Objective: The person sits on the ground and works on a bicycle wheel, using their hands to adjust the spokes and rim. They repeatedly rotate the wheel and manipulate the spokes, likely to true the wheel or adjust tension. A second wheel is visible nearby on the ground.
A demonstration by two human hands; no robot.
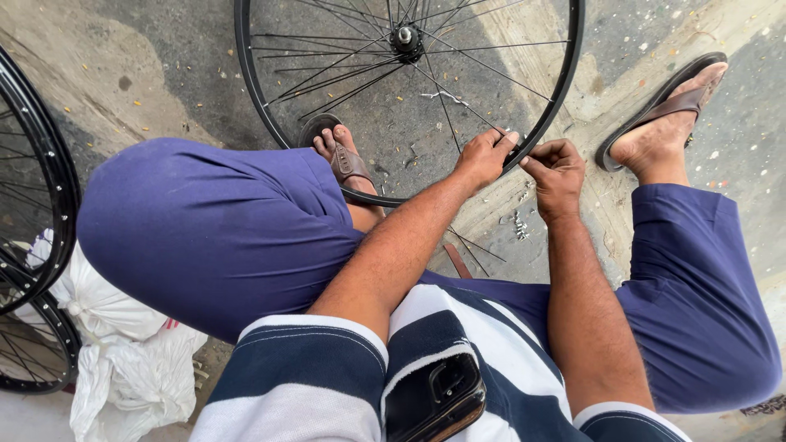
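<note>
A black bicycle wheel rim [246,74] with thin spokes and a hub [405,39] stands upright on the concrete between my feet. My left hand [485,155] grips the rim at its lower right part. My right hand [557,168] is right beside it, fingers pinched at the rim's edge on something too small to make out. Both forearms reach forward over my blue trousers.
Two more black wheels [37,205] stand at the left edge beside white plastic bags [123,360]. Small metal parts [519,227] and loose spokes [479,250] lie on the ground under my hands. A dark phone [434,397] sits in my striped shirt pocket.
</note>
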